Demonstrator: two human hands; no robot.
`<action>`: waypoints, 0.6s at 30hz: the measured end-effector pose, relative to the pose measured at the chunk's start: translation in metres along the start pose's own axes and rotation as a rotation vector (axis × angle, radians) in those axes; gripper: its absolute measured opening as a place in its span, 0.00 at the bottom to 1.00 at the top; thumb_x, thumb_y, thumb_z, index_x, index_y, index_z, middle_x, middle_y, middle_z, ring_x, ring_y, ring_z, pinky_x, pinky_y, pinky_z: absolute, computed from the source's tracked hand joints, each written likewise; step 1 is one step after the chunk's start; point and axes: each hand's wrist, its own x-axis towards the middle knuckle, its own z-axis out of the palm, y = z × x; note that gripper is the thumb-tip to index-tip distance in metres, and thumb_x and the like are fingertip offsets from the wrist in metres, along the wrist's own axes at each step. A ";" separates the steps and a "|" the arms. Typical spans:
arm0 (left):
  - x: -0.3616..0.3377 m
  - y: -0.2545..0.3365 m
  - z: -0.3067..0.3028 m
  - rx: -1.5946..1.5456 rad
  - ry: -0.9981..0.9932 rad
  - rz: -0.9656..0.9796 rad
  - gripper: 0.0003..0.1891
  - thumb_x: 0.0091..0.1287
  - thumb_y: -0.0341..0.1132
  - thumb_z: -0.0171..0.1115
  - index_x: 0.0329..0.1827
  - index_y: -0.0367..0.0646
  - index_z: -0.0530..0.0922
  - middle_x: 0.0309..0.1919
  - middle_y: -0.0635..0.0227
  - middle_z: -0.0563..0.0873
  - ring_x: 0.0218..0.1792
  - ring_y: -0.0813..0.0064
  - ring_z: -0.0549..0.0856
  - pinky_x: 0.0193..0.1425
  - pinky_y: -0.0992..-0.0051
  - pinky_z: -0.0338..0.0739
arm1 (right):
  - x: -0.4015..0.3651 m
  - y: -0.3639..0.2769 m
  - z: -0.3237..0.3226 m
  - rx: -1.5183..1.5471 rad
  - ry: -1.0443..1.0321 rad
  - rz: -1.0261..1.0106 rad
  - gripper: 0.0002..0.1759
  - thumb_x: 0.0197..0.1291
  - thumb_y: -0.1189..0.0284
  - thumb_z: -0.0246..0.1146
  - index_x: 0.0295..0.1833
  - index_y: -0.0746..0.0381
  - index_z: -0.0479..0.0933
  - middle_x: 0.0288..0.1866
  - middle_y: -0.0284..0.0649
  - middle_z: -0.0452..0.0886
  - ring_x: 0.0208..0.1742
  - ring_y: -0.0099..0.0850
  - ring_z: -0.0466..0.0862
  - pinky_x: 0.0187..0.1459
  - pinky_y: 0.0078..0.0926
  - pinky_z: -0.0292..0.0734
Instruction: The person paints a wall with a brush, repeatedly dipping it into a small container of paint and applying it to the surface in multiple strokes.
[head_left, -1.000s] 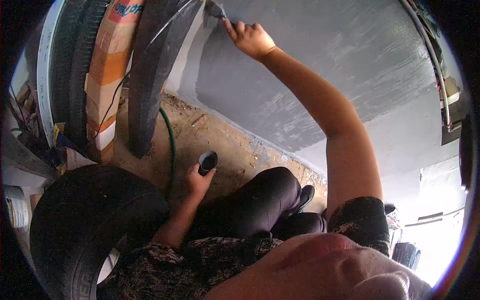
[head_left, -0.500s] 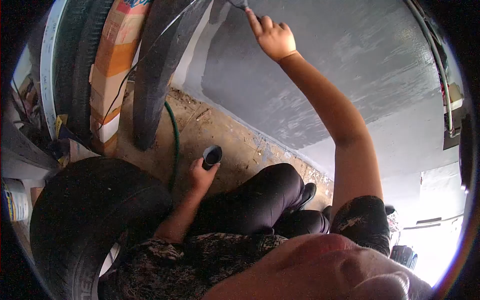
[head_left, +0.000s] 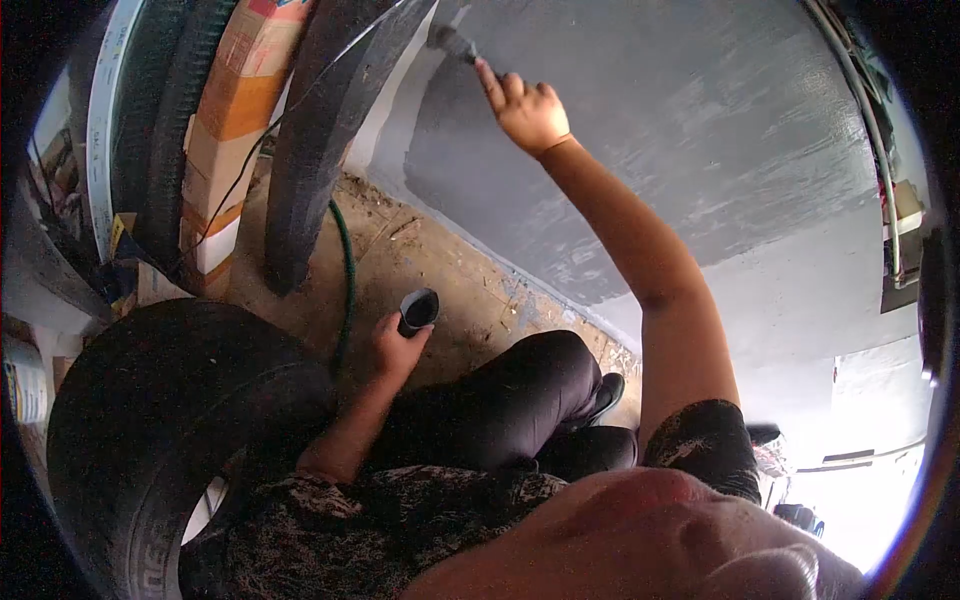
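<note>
My right hand [head_left: 533, 115] is stretched up at the wall [head_left: 640, 120], closed round a paintbrush [head_left: 455, 43] with its index finger along the handle. The dark bristles lie against the grey surface near its left edge. Wet-looking dark grey paint covers much of this wall, streaky toward the lower right, with a lighter grey area beyond. Lower down, my left hand [head_left: 399, 347] grips a small cup [head_left: 418, 312] from the side, its opening tilted up and dark inside. Most of the left fingers are hidden behind the cup.
A large tyre [head_left: 180, 390] stands at my left. More tyres [head_left: 330, 130] and a tall taped cardboard box [head_left: 225, 150] lean at the upper left. A green hose [head_left: 348, 270] runs along the dirty floor [head_left: 460, 270]. Pipes [head_left: 880, 150] line the far right wall.
My right hand and the paintbrush have moved down and slightly left in the view, bringing the bristles into sight. The cup in my left hand has barely shifted.
</note>
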 end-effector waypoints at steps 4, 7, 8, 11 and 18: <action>-0.002 -0.002 0.005 0.022 -0.003 -0.006 0.27 0.48 0.48 0.80 0.41 0.35 0.82 0.38 0.50 0.85 0.43 0.49 0.84 0.48 0.56 0.78 | 0.016 0.026 0.006 -0.033 -0.010 0.101 0.38 0.58 0.71 0.59 0.77 0.56 0.63 0.31 0.31 0.72 0.22 0.23 0.77 0.26 0.25 0.74; -0.001 0.005 0.000 0.032 -0.036 -0.009 0.27 0.48 0.48 0.80 0.41 0.35 0.82 0.38 0.51 0.85 0.44 0.49 0.84 0.48 0.56 0.78 | 0.012 0.014 0.010 -0.063 -0.068 0.045 0.37 0.57 0.70 0.58 0.75 0.59 0.64 0.31 0.32 0.73 0.23 0.25 0.78 0.28 0.28 0.73; 0.000 0.007 -0.002 0.034 -0.049 -0.009 0.27 0.48 0.48 0.80 0.41 0.35 0.82 0.39 0.51 0.86 0.44 0.48 0.84 0.48 0.56 0.78 | 0.010 0.005 0.009 -0.031 -0.088 0.033 0.37 0.57 0.70 0.58 0.75 0.59 0.65 0.31 0.33 0.73 0.23 0.25 0.78 0.28 0.27 0.73; 0.001 0.006 -0.004 0.040 -0.042 -0.040 0.27 0.48 0.48 0.80 0.41 0.35 0.82 0.38 0.52 0.85 0.44 0.48 0.84 0.48 0.57 0.78 | 0.001 -0.020 0.015 0.045 -0.140 0.000 0.35 0.58 0.70 0.59 0.74 0.61 0.66 0.32 0.33 0.74 0.23 0.26 0.78 0.28 0.26 0.72; 0.000 0.008 -0.004 0.059 0.011 -0.007 0.27 0.48 0.47 0.80 0.42 0.34 0.82 0.38 0.50 0.85 0.42 0.48 0.84 0.47 0.57 0.79 | 0.006 -0.012 0.009 0.038 -0.072 -0.007 0.38 0.58 0.73 0.59 0.77 0.56 0.63 0.32 0.31 0.74 0.23 0.22 0.78 0.28 0.24 0.74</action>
